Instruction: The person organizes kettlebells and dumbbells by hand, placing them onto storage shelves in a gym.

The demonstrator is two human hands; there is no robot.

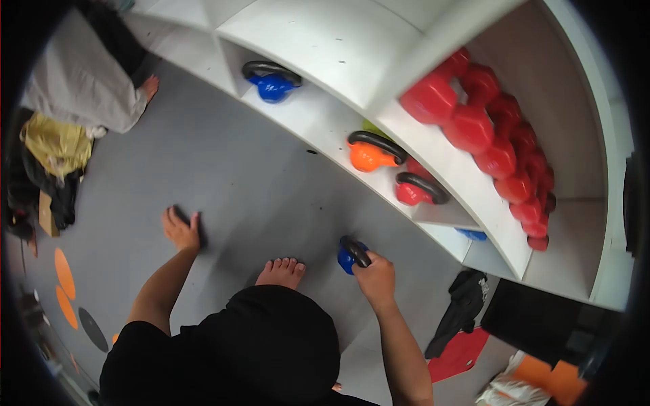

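Observation:
My right hand (376, 279) is wrapped round the black handle of a blue kettlebell (347, 260), held out to the right of my bare foot (281, 273). Whether the kettlebell touches the grey floor (217, 149) is hard to tell. My left hand (181, 231) is open and holds nothing, its fingers apart over the floor, with a dark shadow beside it. Between the two hands, the foot shows past my dark clothing.
A white shelf (379, 71) holds a blue kettlebell (272, 88), an orange kettlebell (369, 157), a red kettlebell (412, 193) and several red dumbbells (497, 157). Another person (88, 74) is at upper left, near a yellow bag (57, 143). Dark cloth (459, 308) lies at right.

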